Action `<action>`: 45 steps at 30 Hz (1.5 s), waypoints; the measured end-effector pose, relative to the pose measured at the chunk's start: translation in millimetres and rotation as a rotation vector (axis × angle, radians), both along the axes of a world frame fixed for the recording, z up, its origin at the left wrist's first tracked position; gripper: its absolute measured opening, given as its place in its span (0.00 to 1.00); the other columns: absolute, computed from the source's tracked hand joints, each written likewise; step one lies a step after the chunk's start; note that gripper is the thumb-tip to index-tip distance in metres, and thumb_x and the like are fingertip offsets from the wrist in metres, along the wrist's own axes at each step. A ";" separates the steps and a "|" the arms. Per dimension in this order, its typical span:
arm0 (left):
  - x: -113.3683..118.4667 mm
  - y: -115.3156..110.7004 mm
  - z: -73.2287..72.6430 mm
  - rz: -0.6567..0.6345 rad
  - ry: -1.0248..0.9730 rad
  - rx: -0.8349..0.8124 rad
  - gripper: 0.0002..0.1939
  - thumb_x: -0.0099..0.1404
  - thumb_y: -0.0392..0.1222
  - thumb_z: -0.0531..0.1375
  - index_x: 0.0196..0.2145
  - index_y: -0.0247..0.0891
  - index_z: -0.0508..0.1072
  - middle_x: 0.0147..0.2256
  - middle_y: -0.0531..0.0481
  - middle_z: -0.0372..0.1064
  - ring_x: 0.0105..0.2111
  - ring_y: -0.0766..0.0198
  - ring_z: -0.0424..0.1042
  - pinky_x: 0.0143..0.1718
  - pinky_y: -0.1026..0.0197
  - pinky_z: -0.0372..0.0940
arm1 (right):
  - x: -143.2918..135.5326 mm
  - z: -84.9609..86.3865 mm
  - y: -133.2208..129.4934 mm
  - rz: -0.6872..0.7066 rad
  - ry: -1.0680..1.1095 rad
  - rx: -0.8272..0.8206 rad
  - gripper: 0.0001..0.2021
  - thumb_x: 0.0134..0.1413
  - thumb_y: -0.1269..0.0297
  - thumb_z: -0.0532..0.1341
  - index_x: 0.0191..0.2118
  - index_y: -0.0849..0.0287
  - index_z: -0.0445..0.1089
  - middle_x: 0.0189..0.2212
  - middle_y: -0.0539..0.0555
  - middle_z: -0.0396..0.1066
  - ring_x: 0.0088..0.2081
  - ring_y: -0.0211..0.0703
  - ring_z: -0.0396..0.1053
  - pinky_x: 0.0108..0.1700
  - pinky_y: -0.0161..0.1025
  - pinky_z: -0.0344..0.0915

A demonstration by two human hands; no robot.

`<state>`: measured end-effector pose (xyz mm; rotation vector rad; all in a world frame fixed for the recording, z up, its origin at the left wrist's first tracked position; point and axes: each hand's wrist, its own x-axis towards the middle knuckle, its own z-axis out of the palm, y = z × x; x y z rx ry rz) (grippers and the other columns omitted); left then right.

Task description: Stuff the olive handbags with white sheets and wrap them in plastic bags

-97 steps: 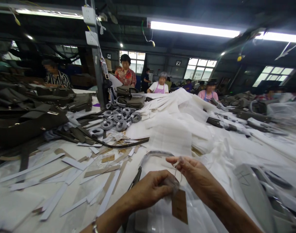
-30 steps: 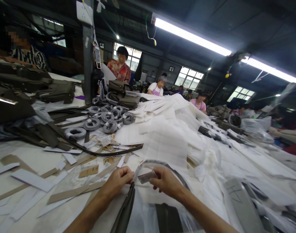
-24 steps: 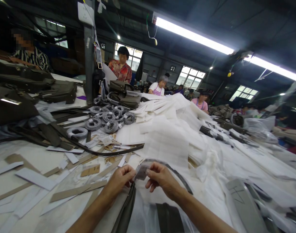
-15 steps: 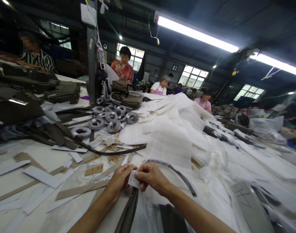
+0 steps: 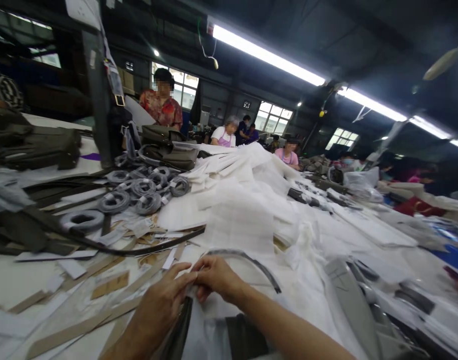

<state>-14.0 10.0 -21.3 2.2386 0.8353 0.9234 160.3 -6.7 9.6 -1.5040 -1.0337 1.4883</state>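
Right hand (image 5: 218, 276) has moved in close against the left hand (image 5: 161, 296).

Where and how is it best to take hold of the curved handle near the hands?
Probably the right half of the handle, from the right, pinched across its narrow width: it is a slim arch, and this stretch is in plain view, while the left hand and right hand crowd its left end.

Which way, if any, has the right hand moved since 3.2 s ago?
Yes, left: the right hand, earlier right of the dark strap tip, now has its fingertips slightly left of it.
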 end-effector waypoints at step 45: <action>-39.9 36.0 32.7 0.390 -0.013 -0.513 0.03 0.50 0.39 0.54 0.21 0.39 0.63 0.23 0.54 0.62 0.26 0.65 0.63 0.29 0.64 0.57 | 20.5 3.9 -1.3 0.343 -0.563 0.370 0.19 0.45 0.74 0.59 0.46 0.57 0.74 0.43 0.54 0.74 0.36 0.41 0.71 0.38 0.36 0.66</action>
